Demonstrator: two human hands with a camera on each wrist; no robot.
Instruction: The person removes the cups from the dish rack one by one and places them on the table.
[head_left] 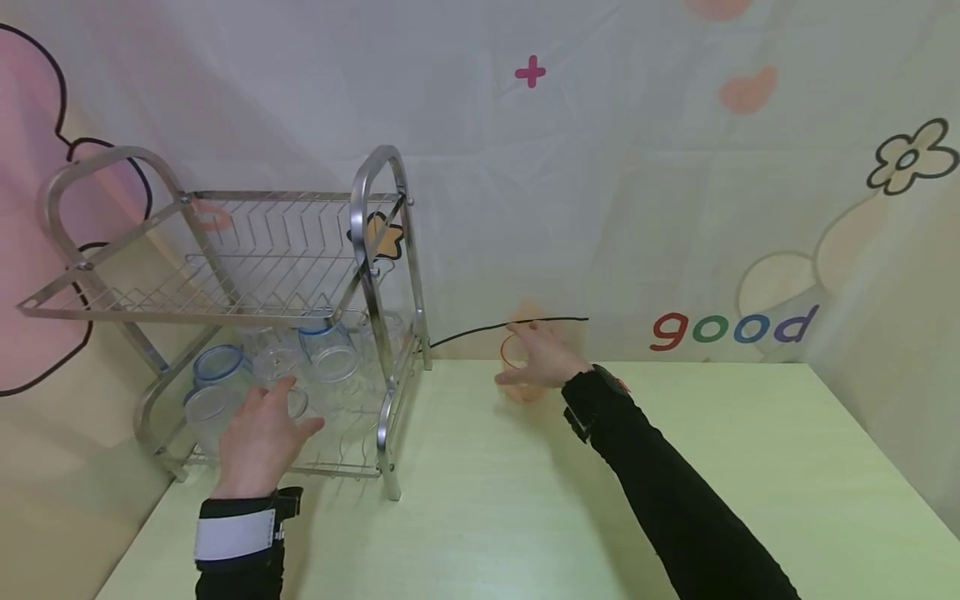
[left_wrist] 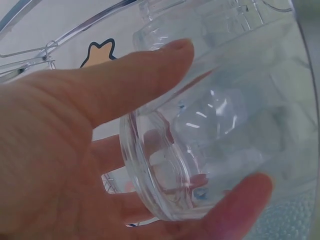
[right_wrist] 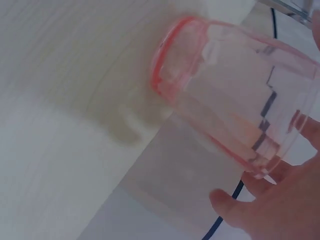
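My left hand (head_left: 258,442) reaches to the lower shelf of the metal dish rack (head_left: 157,317), fingers spread. In the left wrist view, its thumb (left_wrist: 145,70) and fingers stand around the base end of a clear glass (left_wrist: 250,130), with space at the palm. My right hand (head_left: 543,357) is over the rim of a pink-red tinted glass (head_left: 525,392) standing upright near the table's back edge. In the right wrist view, the fingers (right_wrist: 225,200) are spread beside the rim of this glass (right_wrist: 220,90); its thick red base points to the table.
Several clear glasses (head_left: 333,362), some blue-tinted, stand upside down on the rack's lower shelf. The upper wire shelf (head_left: 285,250) overhangs them. A pale green table (head_left: 675,475) extends to the right. Behind it hangs a printed cloth (head_left: 600,208) reading "good".
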